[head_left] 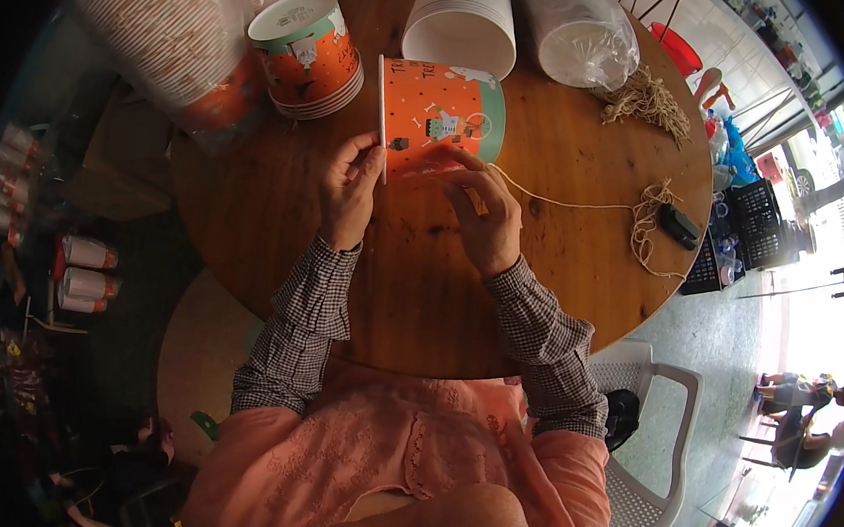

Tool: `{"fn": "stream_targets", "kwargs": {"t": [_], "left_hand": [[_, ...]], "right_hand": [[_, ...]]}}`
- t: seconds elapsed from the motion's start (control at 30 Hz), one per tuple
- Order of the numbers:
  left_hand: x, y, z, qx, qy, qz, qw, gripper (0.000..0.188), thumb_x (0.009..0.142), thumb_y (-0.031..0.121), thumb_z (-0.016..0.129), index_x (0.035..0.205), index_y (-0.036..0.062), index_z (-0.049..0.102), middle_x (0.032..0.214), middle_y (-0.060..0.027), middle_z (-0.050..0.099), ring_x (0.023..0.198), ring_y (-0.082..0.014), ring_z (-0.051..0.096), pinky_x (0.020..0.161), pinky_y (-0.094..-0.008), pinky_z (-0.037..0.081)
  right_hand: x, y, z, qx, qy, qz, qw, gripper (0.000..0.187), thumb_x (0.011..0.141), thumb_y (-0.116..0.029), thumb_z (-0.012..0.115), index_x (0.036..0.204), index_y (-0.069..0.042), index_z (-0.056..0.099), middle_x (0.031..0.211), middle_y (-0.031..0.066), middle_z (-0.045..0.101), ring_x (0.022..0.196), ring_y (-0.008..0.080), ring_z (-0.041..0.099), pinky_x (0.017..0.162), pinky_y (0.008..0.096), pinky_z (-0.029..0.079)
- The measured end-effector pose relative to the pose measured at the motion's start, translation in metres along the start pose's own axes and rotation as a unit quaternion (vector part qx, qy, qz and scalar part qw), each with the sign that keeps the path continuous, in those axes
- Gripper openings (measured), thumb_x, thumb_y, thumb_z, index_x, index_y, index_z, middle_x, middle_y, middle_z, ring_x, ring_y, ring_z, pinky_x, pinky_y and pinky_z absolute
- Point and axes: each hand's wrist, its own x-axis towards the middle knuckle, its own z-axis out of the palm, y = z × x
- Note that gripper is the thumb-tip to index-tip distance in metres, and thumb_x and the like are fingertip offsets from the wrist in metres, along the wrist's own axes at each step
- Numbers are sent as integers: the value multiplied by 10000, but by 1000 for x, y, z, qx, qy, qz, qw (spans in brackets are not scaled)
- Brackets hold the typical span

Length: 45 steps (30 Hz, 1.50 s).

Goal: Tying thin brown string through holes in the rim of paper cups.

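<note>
Two hands at an orange bucket, pale string, round wooden table

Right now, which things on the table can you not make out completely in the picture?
All in the head view:
- Inside of the orange bucket: hidden by its own wall.
- Path of the string beyond the right hand: lost behind hand or bucket.
- Far end of the white container stack: cut by the upper edge.

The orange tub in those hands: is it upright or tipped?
Tipped: the orange tub is sideways, its white rim at the left hand, its green end rightward.
</note>
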Motion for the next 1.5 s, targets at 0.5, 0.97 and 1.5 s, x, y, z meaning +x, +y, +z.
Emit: {"fn": "stream_targets", "kwargs": {"t": [0.5, 0.97, 1.5], "left_hand": [[4, 19, -2, 95, 26, 40, 994, 148, 963, 109, 536, 1027, -12, 591, 790, -1, 581, 713, -56, 510, 642, -210, 419], [5, 65, 19, 447, -144, 270, 841, 123, 890, 85, 572, 978, 49, 650, 891, -84, 673, 822, -269, 639, 797, -368, 481], [16, 71, -4, 327, -177, 110, 922, 156, 899, 69, 574, 1019, 45, 671, 911, -83, 682, 774, -173, 655, 686, -282, 536]], "right_hand": [[-3, -3, 6, -7, -39, -42, 998, 105, 805, -21, 659, 899, -15, 613, 1210, 133, 610, 1129, 303, 572, 932, 370, 469], [-13, -2, 4, 0, -66, -86, 994, 99, 804, -24, 661, 885, -22, 604, 1121, 119, 636, 919, 289, 629, 768, 347, 527], [-11, -4, 9, -39, -40, -107, 993, 120, 781, -29, 684, 878, -27, 612, 1126, 106, 626, 958, 289, 611, 791, 363, 523]]}}
